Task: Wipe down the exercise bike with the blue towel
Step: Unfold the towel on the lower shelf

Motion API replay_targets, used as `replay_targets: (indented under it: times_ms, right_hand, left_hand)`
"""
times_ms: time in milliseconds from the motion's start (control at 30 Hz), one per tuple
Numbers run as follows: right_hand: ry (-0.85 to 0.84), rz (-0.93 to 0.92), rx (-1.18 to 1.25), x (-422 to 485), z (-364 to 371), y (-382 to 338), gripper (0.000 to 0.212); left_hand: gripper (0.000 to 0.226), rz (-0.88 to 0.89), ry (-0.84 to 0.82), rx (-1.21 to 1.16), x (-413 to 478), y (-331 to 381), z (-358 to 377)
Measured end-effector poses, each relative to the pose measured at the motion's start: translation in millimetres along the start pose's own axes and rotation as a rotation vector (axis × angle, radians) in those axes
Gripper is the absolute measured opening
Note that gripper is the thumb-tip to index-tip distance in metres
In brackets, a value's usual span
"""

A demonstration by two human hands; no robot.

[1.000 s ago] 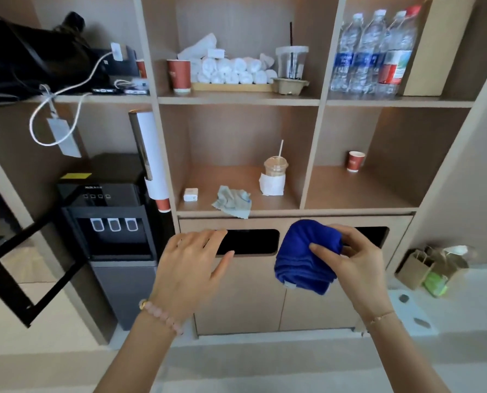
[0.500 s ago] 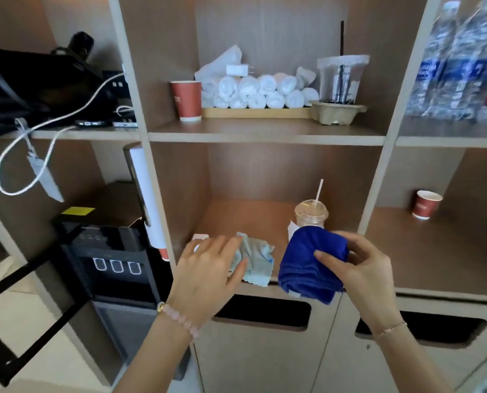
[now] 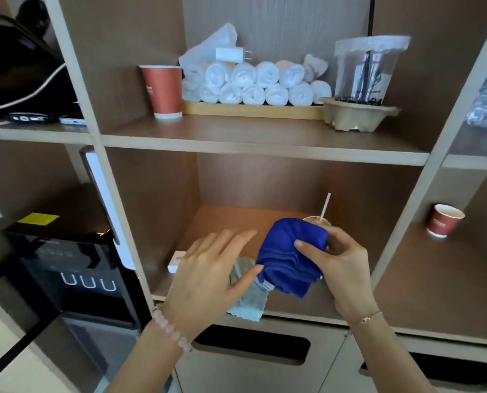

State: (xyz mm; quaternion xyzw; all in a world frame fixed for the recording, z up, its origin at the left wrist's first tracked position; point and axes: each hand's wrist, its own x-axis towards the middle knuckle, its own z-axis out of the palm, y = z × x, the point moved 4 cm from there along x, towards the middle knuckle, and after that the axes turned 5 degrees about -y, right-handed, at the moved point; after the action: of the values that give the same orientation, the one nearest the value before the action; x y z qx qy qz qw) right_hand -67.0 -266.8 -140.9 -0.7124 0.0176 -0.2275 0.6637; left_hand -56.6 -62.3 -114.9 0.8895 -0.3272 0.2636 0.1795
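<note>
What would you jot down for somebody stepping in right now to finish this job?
Right hand: grips the bunched blue towel, held above the middle shelf.
Left hand: open and empty, fingers spread over a pale grey cloth on the lower shelf edge.
Exercise bike: not in view here.
Done: towel is in hand.
Left: go to the bike and wipe it down; no wiping is visible yet.
</note>
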Motion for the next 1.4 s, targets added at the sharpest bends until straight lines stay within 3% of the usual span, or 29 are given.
replay_targets:
  times_ms: [200,367,700,800,900,1033,1200,1400]
  right_hand:
    - [0.026,-0.027,-0.011,10,14,-6,0.022]
    - [-0.003,-0.017,-0.007,13,25,-10,0.019]
    - [-0.169,0.033,0.05,6,48,-20,0.016]
    - [-0.238,0.116,0.117,3,54,-18,0.022]
    - [-0.303,0.143,0.094,0,58,-19,0.034]
    - [-0.341,0.011,-0.042,-2,63,-26,0.036]
    - [-0.29,-0.146,-0.171,-1,69,-38,0.038]
    - [-0.261,-0.218,-0.174,5,68,-51,0.019]
  left_hand:
    - [0.062,0.112,-0.046,-0.071,21,-1,11]
    - [0.055,0.151,-0.034,-0.084,26,-15,9]
    - [0.027,0.024,0.02,-0.479,32,-34,-2]
    - [0.008,-0.084,0.016,-0.614,34,-46,-6]
    - [0.006,-0.159,-0.001,-0.734,37,-56,-12]
    - [0.008,-0.207,-0.037,-0.92,43,-63,-21]
    - [0.01,-0.229,-0.07,-0.933,48,-66,-28]
    - [0.013,-0.21,-0.234,-0.936,47,-64,-31]
